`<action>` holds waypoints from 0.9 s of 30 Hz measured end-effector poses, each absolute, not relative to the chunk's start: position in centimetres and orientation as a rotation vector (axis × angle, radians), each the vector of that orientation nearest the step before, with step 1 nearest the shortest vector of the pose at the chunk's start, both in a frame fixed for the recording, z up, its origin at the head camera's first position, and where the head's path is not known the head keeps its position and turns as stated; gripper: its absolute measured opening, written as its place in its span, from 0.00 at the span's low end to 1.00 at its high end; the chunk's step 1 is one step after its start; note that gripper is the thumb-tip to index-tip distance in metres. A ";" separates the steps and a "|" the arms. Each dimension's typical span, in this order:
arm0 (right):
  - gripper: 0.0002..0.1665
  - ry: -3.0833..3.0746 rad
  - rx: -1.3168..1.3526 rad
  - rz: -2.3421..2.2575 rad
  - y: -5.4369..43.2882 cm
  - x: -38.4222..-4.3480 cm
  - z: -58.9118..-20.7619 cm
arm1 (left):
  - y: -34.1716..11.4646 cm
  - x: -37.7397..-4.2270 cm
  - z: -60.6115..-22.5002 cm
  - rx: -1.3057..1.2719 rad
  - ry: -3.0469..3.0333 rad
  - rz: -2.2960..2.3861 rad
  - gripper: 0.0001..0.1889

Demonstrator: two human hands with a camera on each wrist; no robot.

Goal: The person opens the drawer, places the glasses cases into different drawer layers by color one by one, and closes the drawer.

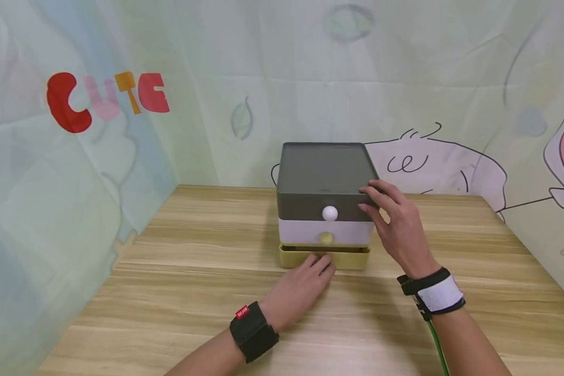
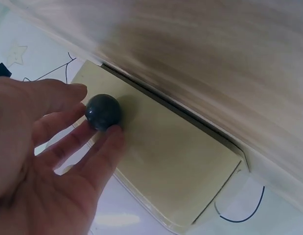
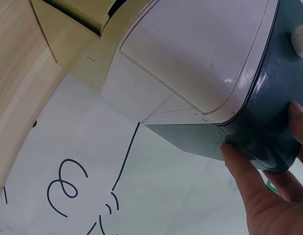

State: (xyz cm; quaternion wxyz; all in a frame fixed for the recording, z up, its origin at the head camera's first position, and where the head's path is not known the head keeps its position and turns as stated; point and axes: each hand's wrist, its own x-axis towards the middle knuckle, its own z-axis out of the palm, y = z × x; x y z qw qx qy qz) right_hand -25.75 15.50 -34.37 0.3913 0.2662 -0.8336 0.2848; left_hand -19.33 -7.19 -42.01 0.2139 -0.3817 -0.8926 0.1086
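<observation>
A small desktop drawer organizer stands on the table, with a grey top tier (image 1: 305,207), a white middle tier (image 1: 301,231) and a yellow bottom drawer (image 1: 350,260). The yellow drawer sits pulled slightly forward, a dark gap showing above its front. My left hand (image 1: 303,287) is low in front of it; in the left wrist view its thumb and fingers pinch the drawer's dark round knob (image 2: 103,112). My right hand (image 1: 401,227) holds the grey tier's front right corner, fingertips at the top edge and thumb lower on the corner. A white knob (image 1: 330,213) and a yellow knob (image 1: 326,238) mark the upper drawers.
The wood-grain table (image 1: 207,245) extends around the organizer. A printed cloth backdrop (image 1: 225,68) rises behind it and along both sides. A green cable (image 1: 436,342) trails from the right wristband (image 1: 437,292); a black band (image 1: 254,330) wraps the left wrist.
</observation>
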 end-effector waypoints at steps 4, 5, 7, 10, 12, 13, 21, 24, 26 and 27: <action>0.20 -2.122 0.676 0.723 15.5 -25.7 -34.4 | -7.4 -19.5 -42.2 -1.065 -2.476 0.294 0.24; 0.20 -2.124 0.676 0.725 15.5 -25.7 -34.4 | -7.4 -19.5 -42.3 -1.066 -2.474 0.292 0.24; 0.20 -2.126 0.674 0.729 15.4 -25.6 -34.3 | -7.5 -19.6 -42.4 -1.063 -2.466 0.295 0.24; 0.20 -2.125 0.675 0.735 15.3 -25.5 -34.3 | -7.7 -19.5 -42.4 -1.054 -2.466 0.299 0.23; 0.20 -2.122 0.679 0.736 15.3 -25.5 -34.3 | -7.8 -19.4 -42.3 -1.049 -2.474 0.303 0.23; 0.20 -2.119 0.682 0.736 15.2 -25.5 -34.3 | -7.9 -19.4 -42.3 -1.048 -2.480 0.305 0.23; 0.20 -2.115 0.696 0.726 15.0 -25.4 -34.1 | -8.3 -19.2 -42.1 -1.043 -2.476 0.366 0.26; 0.20 -2.118 0.698 0.732 14.9 -25.4 -34.1 | -8.3 -19.2 -42.1 -1.037 -2.468 0.368 0.26; 0.20 -2.120 0.697 0.734 15.0 -25.4 -34.1 | -8.2 -19.2 -42.3 -1.038 -2.470 0.355 0.26; 0.20 -2.122 0.696 0.734 15.0 -25.4 -34.1 | -8.2 -19.2 -42.3 -1.038 -2.473 0.348 0.26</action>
